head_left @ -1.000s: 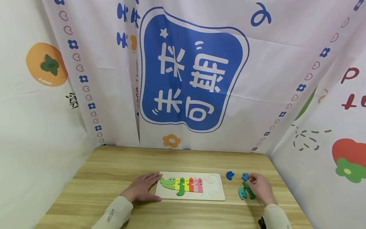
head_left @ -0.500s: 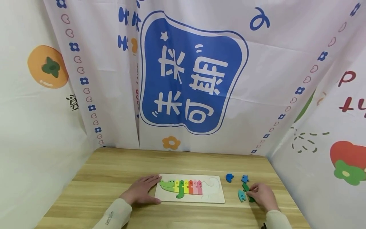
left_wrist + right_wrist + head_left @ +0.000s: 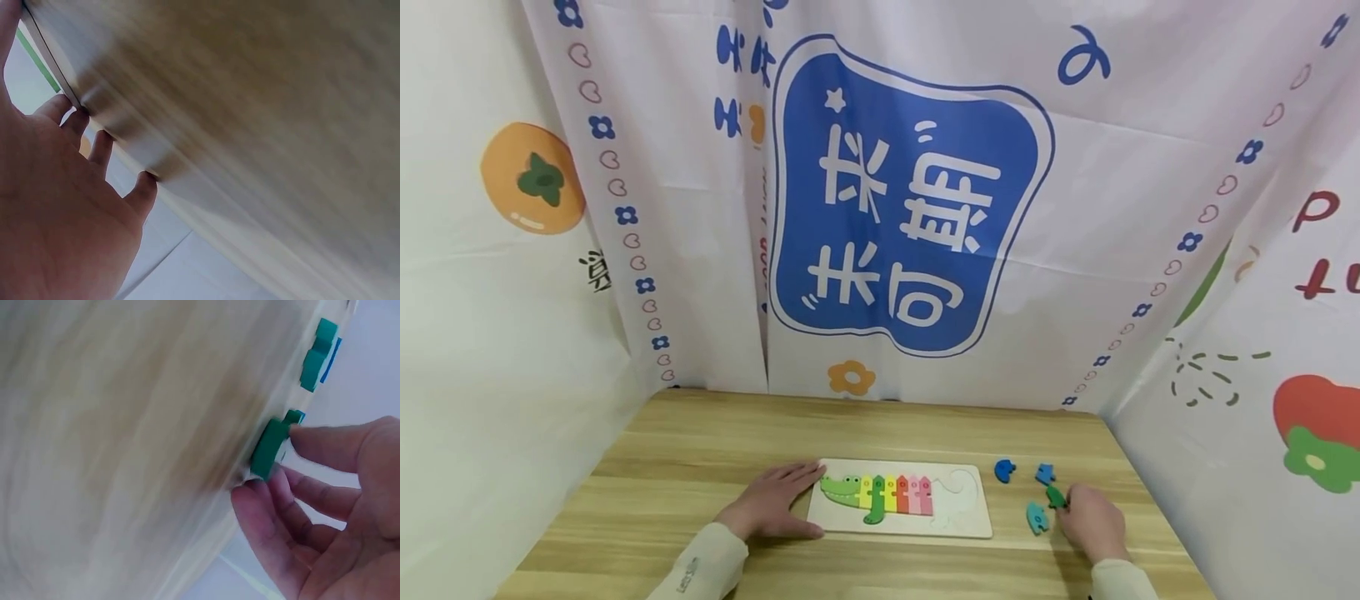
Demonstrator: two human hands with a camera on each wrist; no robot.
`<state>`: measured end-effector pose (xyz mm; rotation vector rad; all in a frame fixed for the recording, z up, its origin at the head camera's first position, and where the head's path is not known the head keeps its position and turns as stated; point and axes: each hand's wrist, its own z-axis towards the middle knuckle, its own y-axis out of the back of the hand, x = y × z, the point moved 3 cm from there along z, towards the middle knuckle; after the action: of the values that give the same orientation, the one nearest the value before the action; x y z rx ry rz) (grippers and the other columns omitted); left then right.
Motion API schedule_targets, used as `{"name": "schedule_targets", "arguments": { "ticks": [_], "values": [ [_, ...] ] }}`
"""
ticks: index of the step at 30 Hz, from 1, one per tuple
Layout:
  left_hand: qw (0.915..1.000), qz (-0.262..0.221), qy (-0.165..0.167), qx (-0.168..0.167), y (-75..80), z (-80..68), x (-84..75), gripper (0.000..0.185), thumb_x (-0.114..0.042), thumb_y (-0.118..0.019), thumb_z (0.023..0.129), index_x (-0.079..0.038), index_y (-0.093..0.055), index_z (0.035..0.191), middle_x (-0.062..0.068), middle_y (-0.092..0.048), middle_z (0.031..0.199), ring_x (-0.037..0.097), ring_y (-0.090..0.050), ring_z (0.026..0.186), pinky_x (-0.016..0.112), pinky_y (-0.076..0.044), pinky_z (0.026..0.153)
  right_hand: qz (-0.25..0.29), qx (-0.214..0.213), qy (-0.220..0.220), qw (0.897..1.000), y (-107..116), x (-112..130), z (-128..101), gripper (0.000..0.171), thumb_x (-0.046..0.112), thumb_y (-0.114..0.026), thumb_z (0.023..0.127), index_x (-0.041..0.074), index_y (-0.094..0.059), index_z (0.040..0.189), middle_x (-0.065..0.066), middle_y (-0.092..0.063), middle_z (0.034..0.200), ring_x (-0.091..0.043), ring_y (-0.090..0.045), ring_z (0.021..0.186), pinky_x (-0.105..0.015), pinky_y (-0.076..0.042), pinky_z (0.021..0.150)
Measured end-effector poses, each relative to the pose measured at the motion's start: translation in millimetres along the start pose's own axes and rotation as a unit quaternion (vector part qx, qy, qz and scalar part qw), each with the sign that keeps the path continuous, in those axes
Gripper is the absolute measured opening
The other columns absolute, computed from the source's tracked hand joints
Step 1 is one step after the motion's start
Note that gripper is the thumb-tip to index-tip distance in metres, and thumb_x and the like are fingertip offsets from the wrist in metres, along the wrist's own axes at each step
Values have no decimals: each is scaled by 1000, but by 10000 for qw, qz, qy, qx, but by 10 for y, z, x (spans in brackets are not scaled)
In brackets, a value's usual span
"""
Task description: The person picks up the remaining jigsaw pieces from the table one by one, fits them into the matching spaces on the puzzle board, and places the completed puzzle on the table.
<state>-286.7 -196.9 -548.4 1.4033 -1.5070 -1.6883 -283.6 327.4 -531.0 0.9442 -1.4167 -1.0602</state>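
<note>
A pale wooden puzzle board (image 3: 966,527) lies on the table, with a green crocodile head (image 3: 841,490) and yellow, green, red and pink pieces set in its left and middle parts. My left hand (image 3: 775,503) rests at the board's left edge, fingers spread, with fingertips at the upper corner and the thumb at the lower one. To the right of the board, my right hand (image 3: 1094,523) pinches a green puzzle piece (image 3: 269,450) between thumb and fingers, low over the table. Beside it lies a teal piece (image 3: 1037,518). A blue piece (image 3: 1045,474) sits just behind.
A dark blue piece (image 3: 1004,471) lies off the board's upper right corner. The wooden table (image 3: 880,425) ends at a printed cloth (image 3: 910,371) hung behind it, with more cloth at both sides.
My right hand has left the blue piece and come nearer, taking hold of the green piece and turning it. The left hand stays at the board's edge.
</note>
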Motion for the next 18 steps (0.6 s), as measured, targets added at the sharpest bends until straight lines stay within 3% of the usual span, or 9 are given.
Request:
{"name": "schedule_targets", "arguments": {
  "ticks": [6, 10, 12, 15, 18],
  "values": [
    [10000, 11, -9, 21, -25, 17, -5, 105, -75, -72, 80, -21, -37, 162, 6, -34, 169, 38, -32, 154, 66, -26, 123, 294, -203, 85, 9993, 10, -9, 11, 17, 7, -78, 86, -1, -72, 99, -11, -71, 89, -25, -66, 79, -49, -57, 70],
    [10000, 32, 5, 31, -32, 14, 9, 105, -76, -71, 80, -21, -37, 162, 5, -34, 169, 38, -32, 154, 66, -26, 123, 1171, -337, 217, 9923, 62, 143, -1, 28, 5, -78, 88, -4, -70, 113, -9, -71, 91, -20, -66, 77, -41, -58, 66],
    [10000, 24, 13, 36, -29, 9, 12, 105, -76, -71, 80, -21, -37, 162, 6, -34, 169, 39, -32, 154, 66, -26, 123, 1996, -252, 261, 9792, 102, 279, -18, 36, 3, -75, 92, -2, -65, 126, -10, -68, 95, -19, -65, 76, -38, -61, 64],
    [10000, -34, 28, 24, -17, 6, 7, 104, -75, -72, 80, -21, -37, 162, 7, -34, 169, 40, -32, 154, 67, -26, 122, 3120, -102, 353, 9494, 171, 511, -46, 52, -1, -70, 95, 5, -56, 145, -14, -63, 103, -19, -66, 77, -34, -65, 66],
    [10000, -57, 13, 13, -9, 11, -1, 104, -74, -73, 80, -20, -37, 162, 8, -34, 169, 41, -32, 154, 68, -26, 122, 3731, 18, 584, 9260, 242, 722, -69, 59, -3, -67, 97, 12, -50, 151, -15, -60, 107, -19, -68, 79, -37, -66, 71]
  ]
}}
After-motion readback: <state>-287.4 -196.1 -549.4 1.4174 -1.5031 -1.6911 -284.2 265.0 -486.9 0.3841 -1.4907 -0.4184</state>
